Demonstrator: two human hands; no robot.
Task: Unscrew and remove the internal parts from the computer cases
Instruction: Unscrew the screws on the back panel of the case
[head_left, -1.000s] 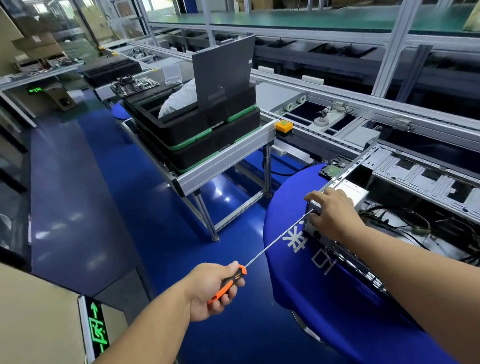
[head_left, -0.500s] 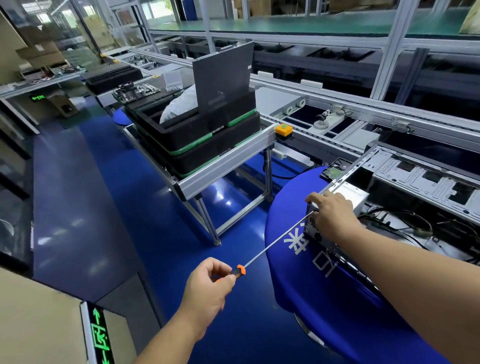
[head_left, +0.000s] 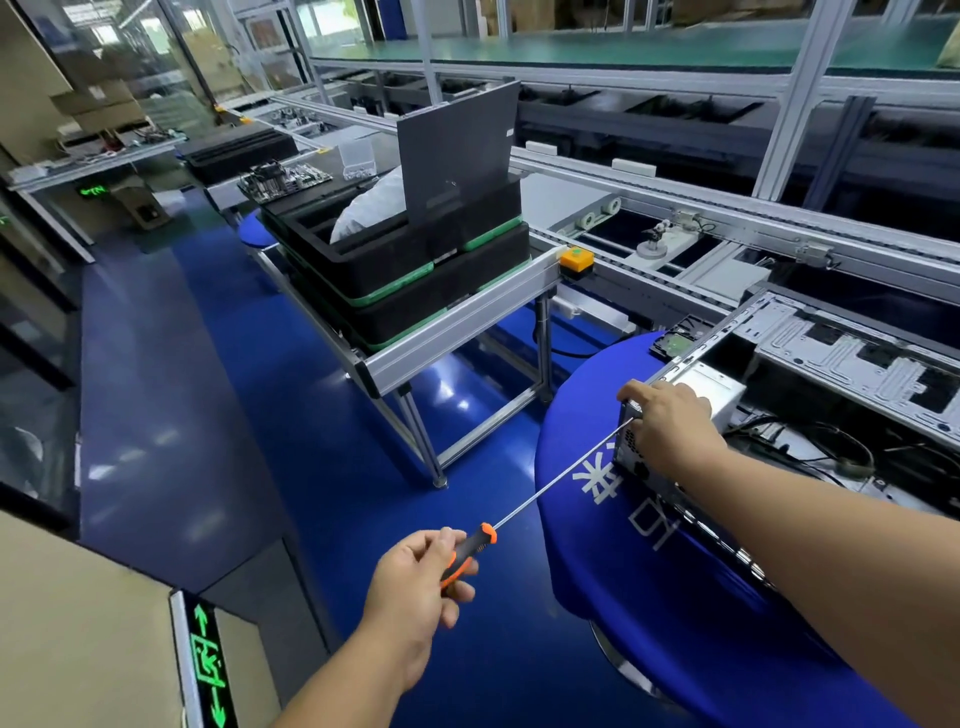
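Two hands at work. Left hand (head_left: 415, 587) has re-gripped the screwdriver (head_left: 470, 553) since a half-second ago, orange handle showing again between curled fingers: likely mid-turn on a rear screw. Shaft runs toward 2 o'clock to the case (head_left: 779, 364), which lies open on the blue table (head_left: 649, 597) at 3 o'clock. Right hand (head_left: 670, 426), arm extended, fingers curled at the case corner, steadies the tip; grip unclear.

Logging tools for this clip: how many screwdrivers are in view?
1. The screwdriver has its orange-and-black handle gripped in the left hand, and its long shaft reaches the computer case corner beside the right hand. Others may lie hidden on distant benches.
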